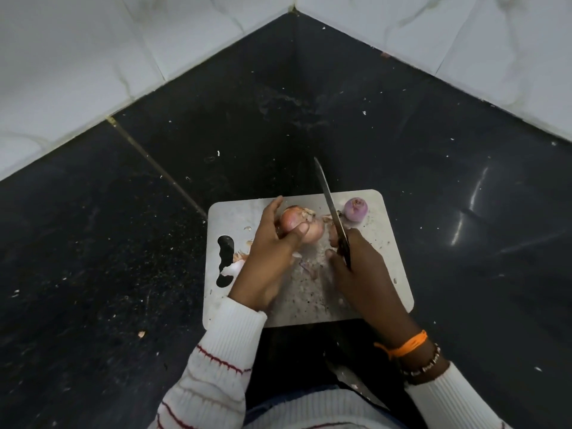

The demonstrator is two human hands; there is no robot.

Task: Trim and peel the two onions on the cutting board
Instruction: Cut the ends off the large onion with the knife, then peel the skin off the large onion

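Observation:
A grey cutting board (387,274) lies on a black counter. My left hand (272,258) grips a brown-skinned onion (312,230) on the board, thumb across its front and fingers behind it. My right hand (362,274) holds a knife (329,202) by the handle; the blade points away from me and runs just right of that onion. A second onion (356,209), purple and peeled, sits at the board's far right corner, apart from both hands.
Loose bits of onion skin (238,264) lie on the board near its handle slot (225,261). The black counter (123,243) runs into a corner between white tiled walls (77,72). Small specks dot the counter.

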